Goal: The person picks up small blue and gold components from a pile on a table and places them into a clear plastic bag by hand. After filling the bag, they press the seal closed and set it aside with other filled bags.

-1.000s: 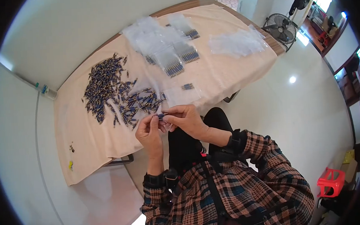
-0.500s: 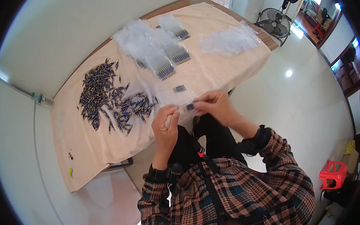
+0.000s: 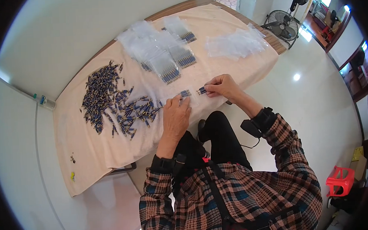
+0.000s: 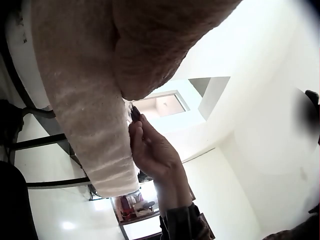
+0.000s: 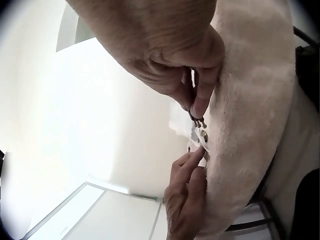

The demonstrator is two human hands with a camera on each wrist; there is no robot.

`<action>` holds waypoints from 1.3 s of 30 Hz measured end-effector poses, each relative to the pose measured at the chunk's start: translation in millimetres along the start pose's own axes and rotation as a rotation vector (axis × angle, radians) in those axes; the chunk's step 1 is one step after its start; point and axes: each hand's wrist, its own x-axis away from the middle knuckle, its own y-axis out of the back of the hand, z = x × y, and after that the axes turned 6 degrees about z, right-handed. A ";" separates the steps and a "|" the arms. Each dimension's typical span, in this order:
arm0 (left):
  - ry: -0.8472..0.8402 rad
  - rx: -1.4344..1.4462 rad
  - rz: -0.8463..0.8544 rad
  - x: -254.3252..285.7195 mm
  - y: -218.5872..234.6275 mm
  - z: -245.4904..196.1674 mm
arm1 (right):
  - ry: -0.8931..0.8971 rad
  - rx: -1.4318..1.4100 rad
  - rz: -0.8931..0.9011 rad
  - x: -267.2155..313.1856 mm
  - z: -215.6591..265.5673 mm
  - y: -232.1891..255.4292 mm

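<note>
In the head view, my right hand (image 3: 224,88) pinches a few small blue cylindrical pieces (image 3: 202,90) with brass-coloured ends between thumb and fingertips. In the right wrist view, brass tips (image 5: 201,123) jut from those fingers, close to the bag edge. My left hand (image 3: 176,115) reaches over a clear plastic bag (image 3: 195,98) at the table's near edge, its fairly straight fingers touching it. Right at the left fingertips lies a short row of the same blue pieces (image 3: 184,93). The left wrist view shows the right hand (image 4: 155,150) beyond the left palm.
A large heap of loose blue pieces (image 3: 101,92) spreads across the left of the cloth-covered table (image 3: 98,148). Filled clear bags (image 3: 169,70) lie towards the back, flat bags (image 3: 236,43) at the right. A fan (image 3: 282,24) and red stool (image 3: 340,181) stand on the floor.
Both hands have moved from in front of the table edge up to the bag. The right hand carried its pieces forward and right; the left went from upright to lying over the bag.
</note>
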 end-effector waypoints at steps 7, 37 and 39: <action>0.027 0.050 0.034 -6.1 8.8 -5.9 | -0.080 0.025 0.045 -10.6 9.9 -6.1; 0.022 0.334 -0.128 4.9 0.3 9.5 | -0.048 0.222 0.226 -16.7 9.4 -19.6; 0.019 0.331 -0.128 5.2 -0.5 9.9 | -0.001 0.350 0.170 -12.6 8.2 -27.1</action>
